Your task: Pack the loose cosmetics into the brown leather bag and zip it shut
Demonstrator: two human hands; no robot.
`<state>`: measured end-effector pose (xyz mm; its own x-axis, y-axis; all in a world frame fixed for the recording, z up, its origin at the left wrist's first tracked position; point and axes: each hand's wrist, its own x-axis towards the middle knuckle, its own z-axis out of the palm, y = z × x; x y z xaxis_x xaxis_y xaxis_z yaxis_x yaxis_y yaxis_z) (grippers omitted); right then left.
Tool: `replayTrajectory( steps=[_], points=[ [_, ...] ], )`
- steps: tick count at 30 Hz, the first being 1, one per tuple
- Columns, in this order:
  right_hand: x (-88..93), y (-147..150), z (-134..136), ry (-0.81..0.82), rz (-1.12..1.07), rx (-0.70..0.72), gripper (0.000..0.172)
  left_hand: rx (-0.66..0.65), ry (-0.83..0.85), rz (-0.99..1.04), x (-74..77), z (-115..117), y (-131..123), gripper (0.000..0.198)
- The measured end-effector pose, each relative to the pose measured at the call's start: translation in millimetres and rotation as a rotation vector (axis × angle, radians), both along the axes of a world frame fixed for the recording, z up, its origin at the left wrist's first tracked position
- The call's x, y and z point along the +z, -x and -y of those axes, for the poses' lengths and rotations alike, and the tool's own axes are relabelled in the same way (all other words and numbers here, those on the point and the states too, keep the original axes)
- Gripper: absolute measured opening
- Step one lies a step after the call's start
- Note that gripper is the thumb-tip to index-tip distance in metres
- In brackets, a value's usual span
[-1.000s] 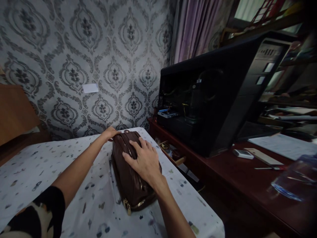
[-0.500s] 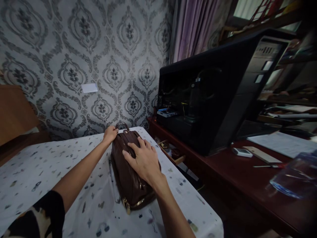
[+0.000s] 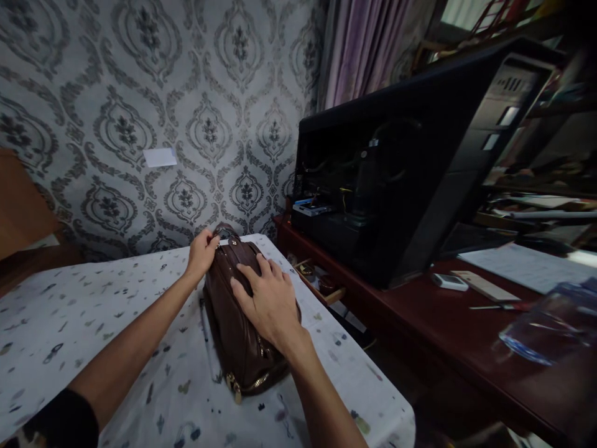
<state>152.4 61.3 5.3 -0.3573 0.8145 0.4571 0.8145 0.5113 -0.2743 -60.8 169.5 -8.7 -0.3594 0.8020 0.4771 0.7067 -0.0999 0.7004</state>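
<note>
A brown leather bag (image 3: pixel 228 323) with gold zippers lies on a bed or table under a patterned white cloth (image 3: pixel 125 348). Its carrying loop (image 3: pixel 227 229) is at the far end, and gold zipper pulls (image 3: pixel 234 387) hang at the near end. My left hand (image 3: pixel 203 254) is closed at the bag's far left corner, thumb and fingers pinched on its edge; a small glint shows at the fingertips, too small to name. Across the bag's upper face rests my right hand (image 3: pixel 269 302), open, palm down with fingers spread.
To the right, a dark red desk (image 3: pixel 396 317) holds a black computer case (image 3: pixel 373 186), papers (image 3: pixel 527 266), a small white device (image 3: pixel 449 282), a screwdriver (image 3: pixel 499 307) and a clear plastic container (image 3: pixel 550 323). A partly open drawer (image 3: pixel 333 295) juts toward the cloth. Behind is a patterned wall (image 3: pixel 209 93).
The view has shifted slightly, and the scene sits a little further left. Both hands keep nearly the same places on the bag.
</note>
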Motion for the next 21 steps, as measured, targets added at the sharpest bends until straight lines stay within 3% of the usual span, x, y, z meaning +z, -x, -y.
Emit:
replayTrajectory(
  steps=[5, 10, 16, 21],
  points=[
    [0.3, 1, 1, 0.014, -0.005, 0.000, 0.043, -0.095, 0.095, 0.185, 3.1, -10, 4, 0.019],
    [-1.4, -1, 0, 0.000, -0.022, 0.011, 0.041, -0.193, 0.287, 0.304, 20.1, -24, 2, 0.017],
    [-4.2, -1, -4, 0.007, -0.001, 0.004, 0.042, -0.219, 0.519, 0.253, 43.4, -55, -9, 0.034],
    [-6.6, 2, -8, 0.009, 0.031, -0.008, 0.042, -0.278, 0.608, 0.151, 46.3, -78, -23, 0.036]
  ],
)
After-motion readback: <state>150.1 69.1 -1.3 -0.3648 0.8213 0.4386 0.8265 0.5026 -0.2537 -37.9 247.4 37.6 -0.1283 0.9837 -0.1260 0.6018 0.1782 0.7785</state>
